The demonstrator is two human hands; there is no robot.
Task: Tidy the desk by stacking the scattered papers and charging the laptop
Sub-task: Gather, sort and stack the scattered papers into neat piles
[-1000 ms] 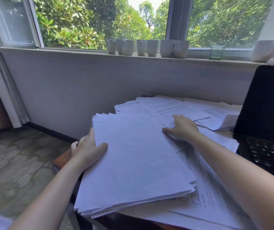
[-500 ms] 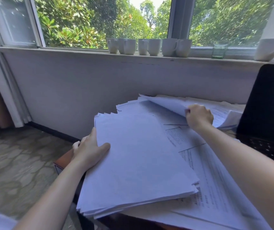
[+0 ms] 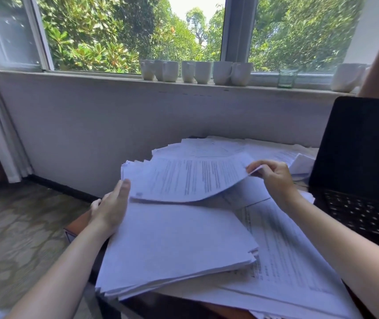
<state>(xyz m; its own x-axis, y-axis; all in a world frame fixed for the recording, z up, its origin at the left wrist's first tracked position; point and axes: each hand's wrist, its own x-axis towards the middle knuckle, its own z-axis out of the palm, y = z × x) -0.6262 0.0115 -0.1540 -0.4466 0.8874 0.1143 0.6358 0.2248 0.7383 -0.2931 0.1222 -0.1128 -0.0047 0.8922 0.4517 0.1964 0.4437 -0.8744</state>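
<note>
Lay the thin white printed sheet (image 3: 190,178) flat on the thick pile of white papers (image 3: 174,245) in the middle of the frame. Line up the edges first, then let go gently. Keep the pile from sliding off the brown wooden desk (image 3: 78,224) at the lower left. Leave the open black laptop (image 3: 358,157), far right, for later; no charger cord to see.

Right hand (image 3: 273,178), middle right: thumb and curled fingers pinching the sheet's far corner, holding it up in a curve. Left hand (image 3: 110,208), middle left: fingers straight, lying flat against the pile's left edge, gripping nothing. Hands well apart, one at each side of the sheet.
</note>
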